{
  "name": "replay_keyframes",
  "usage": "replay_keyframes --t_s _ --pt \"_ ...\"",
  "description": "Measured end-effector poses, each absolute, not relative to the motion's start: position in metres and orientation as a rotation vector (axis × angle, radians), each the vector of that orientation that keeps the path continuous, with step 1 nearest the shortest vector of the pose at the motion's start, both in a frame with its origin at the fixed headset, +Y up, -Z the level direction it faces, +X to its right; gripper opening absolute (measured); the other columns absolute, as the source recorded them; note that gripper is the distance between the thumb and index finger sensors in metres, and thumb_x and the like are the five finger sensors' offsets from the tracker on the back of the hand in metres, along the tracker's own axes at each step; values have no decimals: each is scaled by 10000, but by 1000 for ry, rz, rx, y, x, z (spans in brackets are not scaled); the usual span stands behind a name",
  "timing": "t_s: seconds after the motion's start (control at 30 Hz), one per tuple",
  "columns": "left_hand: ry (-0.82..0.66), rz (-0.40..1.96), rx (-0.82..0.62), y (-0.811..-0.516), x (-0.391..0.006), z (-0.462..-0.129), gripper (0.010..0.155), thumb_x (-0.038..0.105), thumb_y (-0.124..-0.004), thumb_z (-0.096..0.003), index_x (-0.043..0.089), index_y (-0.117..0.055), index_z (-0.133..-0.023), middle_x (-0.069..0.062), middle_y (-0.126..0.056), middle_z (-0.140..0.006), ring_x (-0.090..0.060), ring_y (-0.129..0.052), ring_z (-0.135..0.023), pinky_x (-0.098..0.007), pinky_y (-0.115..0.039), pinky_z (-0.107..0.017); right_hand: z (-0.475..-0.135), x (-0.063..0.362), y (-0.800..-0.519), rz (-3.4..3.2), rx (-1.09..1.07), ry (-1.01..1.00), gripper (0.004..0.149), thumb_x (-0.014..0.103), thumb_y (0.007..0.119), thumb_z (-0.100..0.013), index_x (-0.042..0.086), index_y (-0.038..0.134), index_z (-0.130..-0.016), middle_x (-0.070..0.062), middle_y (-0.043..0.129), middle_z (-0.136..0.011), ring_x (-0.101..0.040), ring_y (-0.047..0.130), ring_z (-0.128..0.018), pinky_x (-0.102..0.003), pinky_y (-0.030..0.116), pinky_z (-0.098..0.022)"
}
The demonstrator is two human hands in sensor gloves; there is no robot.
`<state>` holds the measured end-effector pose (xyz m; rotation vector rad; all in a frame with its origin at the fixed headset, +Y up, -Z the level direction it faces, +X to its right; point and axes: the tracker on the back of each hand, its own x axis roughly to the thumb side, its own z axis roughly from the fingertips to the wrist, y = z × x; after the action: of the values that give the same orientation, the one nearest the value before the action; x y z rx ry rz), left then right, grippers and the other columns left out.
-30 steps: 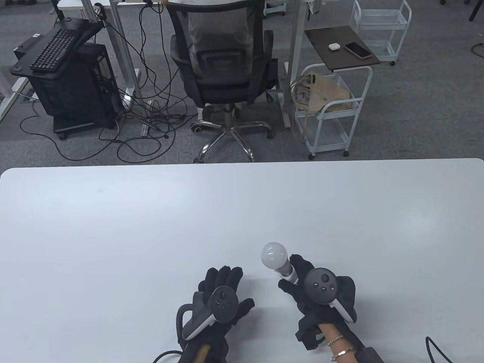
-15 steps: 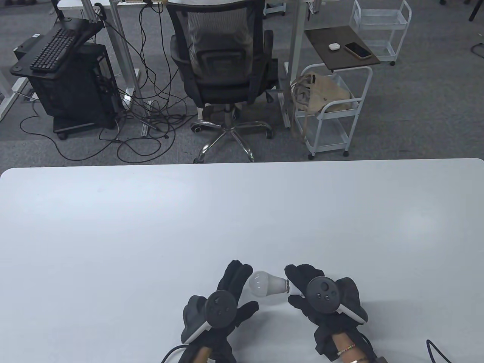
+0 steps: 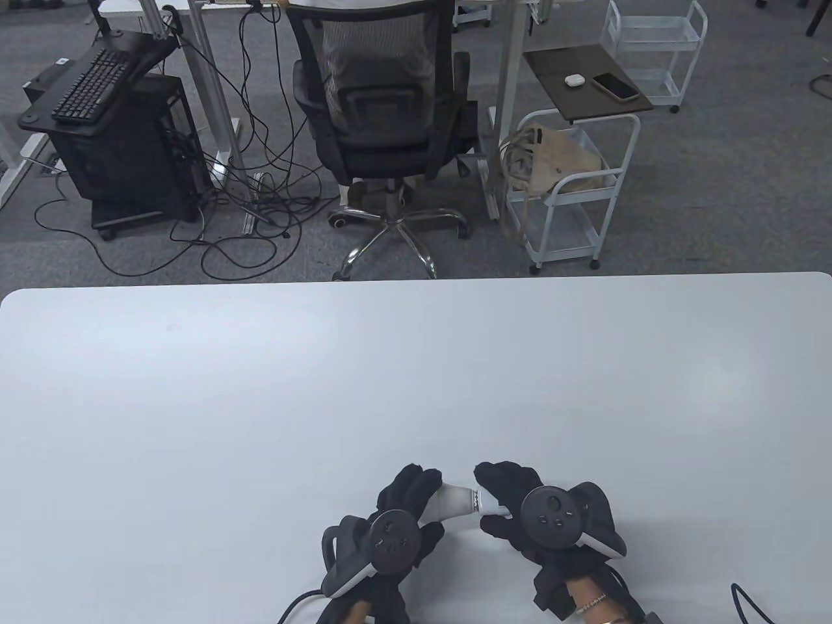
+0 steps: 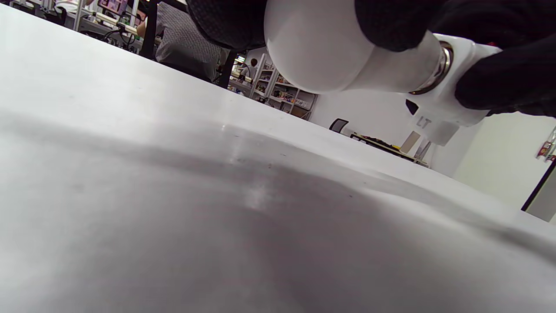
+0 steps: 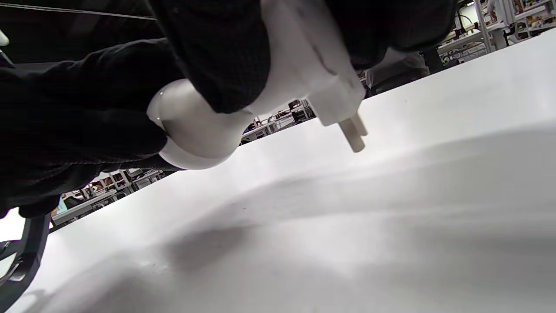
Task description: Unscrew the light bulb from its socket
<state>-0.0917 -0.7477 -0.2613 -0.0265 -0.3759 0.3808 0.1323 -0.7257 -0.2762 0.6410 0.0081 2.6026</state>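
A white light bulb [image 3: 452,501] sits screwed into a white plug-in socket [image 3: 494,506], held level above the white table [image 3: 260,403] near its front edge. My left hand [image 3: 408,495] grips the bulb's globe [image 4: 317,48]. My right hand [image 3: 504,497] grips the socket body [image 5: 299,56], whose plug pins [image 5: 354,132] point down toward the table. In the left wrist view the metal thread ring [image 4: 438,65] shows between bulb and socket [image 4: 451,100]. In the right wrist view the bulb [image 5: 191,130] sits between both gloves.
Beyond the table's far edge stand a black office chair [image 3: 383,123], a white wire cart [image 3: 565,182] with a bag, and a black stand with a keyboard [image 3: 91,84]. A black cable [image 3: 747,598] lies at the table's front right.
The right hand tipped the bulb from upright to level and drew it nearer. The left hand left the table, moved right and took hold of the globe.
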Motion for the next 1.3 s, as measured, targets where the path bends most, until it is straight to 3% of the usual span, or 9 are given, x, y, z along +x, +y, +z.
replay_keyframes --t_s 0.17,0.6,0.73,0.8,0.87,1.0,1.13,1.23,1.3 --pt "-382 457 -8 -743 -100 -262 738 442 -780 -593 286 -328 -1156 -184 -482 -1240 -380 -635 -1087 -385 -669 -837 -271 131 -719 2572 673 -68 695 326 898 -488 115 600 -1080 -159 664 -1049 -379 751 -886 -515 682 -692" --pt "-382 588 -18 -737 -110 -266 768 507 -782 -563 203 -417 -1166 -187 -591 -1194 -370 -704 -1051 -348 -726 -797 -275 139 -719 2464 715 -27 696 326 884 -500 101 587 -1088 -178 650 -1053 -389 753 -879 -511 699 -683" --pt "-373 597 -52 -743 -108 -268 767 491 -771 -573 243 -368 -1176 -158 -536 -1227 -346 -659 -1096 -324 -709 -820 -278 140 -723 2481 688 -19 694 322 886 -502 119 579 -1091 -162 636 -1063 -382 736 -894 -506 685 -697" --pt "-411 638 -160 -747 -106 -270 790 453 -783 -580 303 -281 -1171 -178 -398 -1272 -375 -588 -1130 -323 -687 -834 -280 141 -724 2463 682 5 693 320 885 -503 135 574 -1093 -151 627 -1074 -380 731 -905 -499 682 -703" --pt "-415 633 -193 -749 -107 -271 799 428 -790 -587 388 -208 -1132 -94 -357 -1280 -304 -616 -1135 -300 -692 -833 -281 143 -725 2411 667 37 690 313 888 -503 132 581 -1093 -156 632 -1073 -386 734 -901 -502 683 -699" --pt "-398 621 -110 -746 -110 -270 755 466 -807 -568 389 -314 -1135 -101 -528 -1236 -256 -767 -1061 -257 -757 -788 -279 141 -726 2429 681 30 693 317 877 -505 127 571 -1098 -165 628 -1076 -390 737 -901 -502 687 -697" --pt "-393 713 -170 -747 -115 -273 785 526 -798 -543 310 -375 -1168 -178 -656 -1168 -259 -856 -975 -267 -798 -730 -276 138 -723 2467 717 -52 695 309 880 -501 131 564 -1094 -155 614 -1079 -386 720 -913 -501 673 -707" --pt "-369 717 -190 -747 -115 -273 803 544 -787 -544 302 -359 -1178 -167 -652 -1168 -250 -843 -981 -278 -789 -733 -277 138 -725 2462 702 -33 695 310 878 -504 136 560 -1097 -154 610 -1083 -386 716 -917 -499 670 -709" --pt "-368 738 -219 -748 -113 -273 830 525 -777 -560 309 -274 -1185 -159 -534 -1231 -276 -736 -1075 -319 -734 -795 -279 139 -727 2467 680 -18 695 313 877 -506 142 555 -1097 -150 605 -1086 -382 717 -919 -496 668 -711"
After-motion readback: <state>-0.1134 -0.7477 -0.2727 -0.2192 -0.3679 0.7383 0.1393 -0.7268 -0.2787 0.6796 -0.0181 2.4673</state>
